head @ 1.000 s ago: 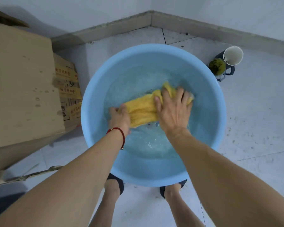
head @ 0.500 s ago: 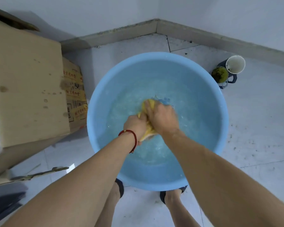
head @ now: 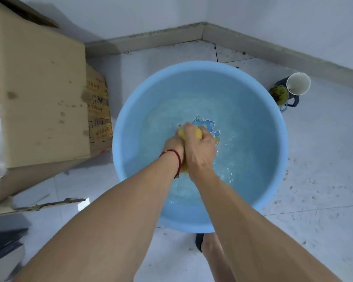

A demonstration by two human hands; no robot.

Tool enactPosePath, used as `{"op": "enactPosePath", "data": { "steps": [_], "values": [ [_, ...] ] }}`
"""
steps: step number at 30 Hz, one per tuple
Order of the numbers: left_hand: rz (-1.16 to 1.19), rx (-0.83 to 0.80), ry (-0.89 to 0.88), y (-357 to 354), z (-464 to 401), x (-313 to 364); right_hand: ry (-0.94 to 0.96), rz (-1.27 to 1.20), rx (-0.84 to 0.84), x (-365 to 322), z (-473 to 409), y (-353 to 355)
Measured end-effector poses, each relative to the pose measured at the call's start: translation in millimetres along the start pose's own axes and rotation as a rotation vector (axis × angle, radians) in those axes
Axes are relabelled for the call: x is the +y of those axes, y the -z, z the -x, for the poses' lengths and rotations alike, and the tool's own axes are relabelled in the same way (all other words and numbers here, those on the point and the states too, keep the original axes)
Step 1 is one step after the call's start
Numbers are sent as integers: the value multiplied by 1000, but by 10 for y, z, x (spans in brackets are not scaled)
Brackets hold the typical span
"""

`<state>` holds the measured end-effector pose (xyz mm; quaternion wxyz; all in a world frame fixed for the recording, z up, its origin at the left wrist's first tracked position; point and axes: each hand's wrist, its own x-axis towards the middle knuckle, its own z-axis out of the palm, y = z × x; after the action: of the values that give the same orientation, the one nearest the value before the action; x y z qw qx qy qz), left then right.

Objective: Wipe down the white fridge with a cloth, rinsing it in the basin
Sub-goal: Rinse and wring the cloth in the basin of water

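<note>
Over the middle of the blue basin point(head: 130, 127), both hands are clenched together around a bunched yellow cloth point(head: 192, 134), which sits above the rippled water in the basin. The right hand point(head: 199, 148) wraps over the top of the wad, its fingers point(head: 189, 129) curled down the far side so that only a yellow lump shows between thumb and knuckles. The left hand point(head: 174, 144) grips the same wad from the near left, pressed tight against the right hand; a red string bracelet point(head: 176, 159) circles its wrist. A second small patch of yellow shows below the hands, between the two wrists, so the cloth seems to run through both fists, though most of it is hidden by them. Beyond the fingers, a pale patch, probably foam, floats on the water. The basin stands on a grey tiled floor point(head: 324, 190) in a corner of the room. Left of the basin is a large cardboard box point(head: 43, 94) with printed labels on its side. Right of the basin and beyond its rim stand a white cup point(head: 298, 83) and a dark mug point(head: 281, 95), touching each other. Just near of the basin, a foot in a dark slipper point(head: 200, 242) shows.
</note>
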<state>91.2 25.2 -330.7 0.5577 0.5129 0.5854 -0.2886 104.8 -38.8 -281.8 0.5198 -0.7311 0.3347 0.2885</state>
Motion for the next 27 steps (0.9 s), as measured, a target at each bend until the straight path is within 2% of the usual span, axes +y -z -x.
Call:
{"op": "enactPosePath", "data": {
  "steps": [4,6,9,14,15,17,18,22,24,27],
  "values": [
    [-281,143,-164,43,451,174,114,229,91,-35,-132,107],
    [-288,133,-163,72,653,229,168,373,72,-66,-197,213],
    [-289,55,-252,134,935,308,201,559,-4,-119,-216,409],
    [-253,-168,-398,327,1484,495,359,856,-240,-256,71,727],
    [-279,-216,-451,367,1635,532,401,828,-270,-269,168,855],
    [-368,-288,-546,422,1889,605,466,607,-307,-262,358,1124],
    [-425,-308,-577,444,2009,645,559,503,-308,-246,442,1261],
    [-518,-321,-602,518,2419,789,767,447,-496,-401,973,1383],
    [-367,-425,-527,588,2562,825,773,356,-482,-474,1126,1277],
    [-13,-660,-403,744,2702,822,669,220,-391,-641,1196,1246]
  ]
}}
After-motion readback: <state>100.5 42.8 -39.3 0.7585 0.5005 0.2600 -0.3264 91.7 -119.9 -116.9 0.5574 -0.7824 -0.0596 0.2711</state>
